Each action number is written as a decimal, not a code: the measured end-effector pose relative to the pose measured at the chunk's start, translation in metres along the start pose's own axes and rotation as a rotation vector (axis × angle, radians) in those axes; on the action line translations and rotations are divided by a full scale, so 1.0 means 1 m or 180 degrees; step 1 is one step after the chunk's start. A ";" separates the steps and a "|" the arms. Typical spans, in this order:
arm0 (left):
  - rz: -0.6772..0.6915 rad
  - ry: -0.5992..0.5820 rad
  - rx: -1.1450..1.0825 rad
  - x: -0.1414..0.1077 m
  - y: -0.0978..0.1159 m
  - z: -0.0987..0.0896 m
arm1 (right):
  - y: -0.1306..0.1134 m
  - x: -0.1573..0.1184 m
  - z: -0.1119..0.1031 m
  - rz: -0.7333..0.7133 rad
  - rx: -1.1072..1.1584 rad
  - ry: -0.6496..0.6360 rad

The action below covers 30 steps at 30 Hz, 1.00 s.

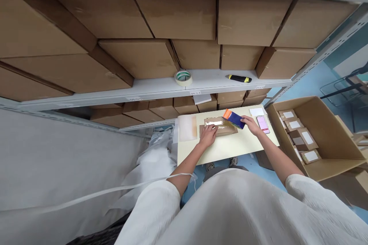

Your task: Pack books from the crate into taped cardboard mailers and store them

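My right hand (250, 124) grips one end of a flat blue and orange box (235, 119), held tilted above the table. Its fingers are closed on the box's near right edge. My left hand (208, 136) lies with fingers stretched out on a brown cardboard piece (227, 130). Shiny clear tape or film (219, 123) glints on the cardboard's upper side, partly under the blue and orange box. Both hands are over a pale yellow tabletop (221, 153).
A phone (263, 124) and white labels (256, 112) lie at the table's right, translucent sheets (187, 128) at its left. Above, a shelf (207, 78) carries a tape roll (183, 78), a cutter (239, 79) and brown boxes (195, 54). A large carton (339, 138) at right holds several labelled packages.
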State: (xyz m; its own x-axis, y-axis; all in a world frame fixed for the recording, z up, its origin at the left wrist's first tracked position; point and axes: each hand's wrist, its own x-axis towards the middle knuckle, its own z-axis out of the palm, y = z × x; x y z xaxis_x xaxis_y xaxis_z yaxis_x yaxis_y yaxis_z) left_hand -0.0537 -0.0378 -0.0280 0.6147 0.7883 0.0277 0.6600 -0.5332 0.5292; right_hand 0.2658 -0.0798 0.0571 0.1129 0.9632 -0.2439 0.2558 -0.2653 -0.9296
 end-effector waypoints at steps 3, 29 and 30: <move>-0.0157 0.0150 -0.0502 -0.001 -0.004 -0.001 | -0.014 0.021 0.024 0.0044 0.0278 -0.0470; -0.2212 0.0809 -0.3495 0.061 0.000 -0.047 | -0.026 0.040 0.036 -0.0087 -0.1062 -0.0981; -0.2177 0.0865 -0.3419 0.060 -0.001 -0.047 | -0.027 0.038 0.039 -0.0108 -0.1318 -0.0954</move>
State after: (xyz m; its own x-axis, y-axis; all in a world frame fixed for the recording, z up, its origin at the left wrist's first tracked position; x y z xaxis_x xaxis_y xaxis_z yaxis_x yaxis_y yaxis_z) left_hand -0.0375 0.0245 0.0132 0.1033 0.9048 -0.4130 0.0518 0.4098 0.9107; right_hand 0.2262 -0.0344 0.0621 -0.1668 0.9254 -0.3404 0.6204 -0.1698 -0.7657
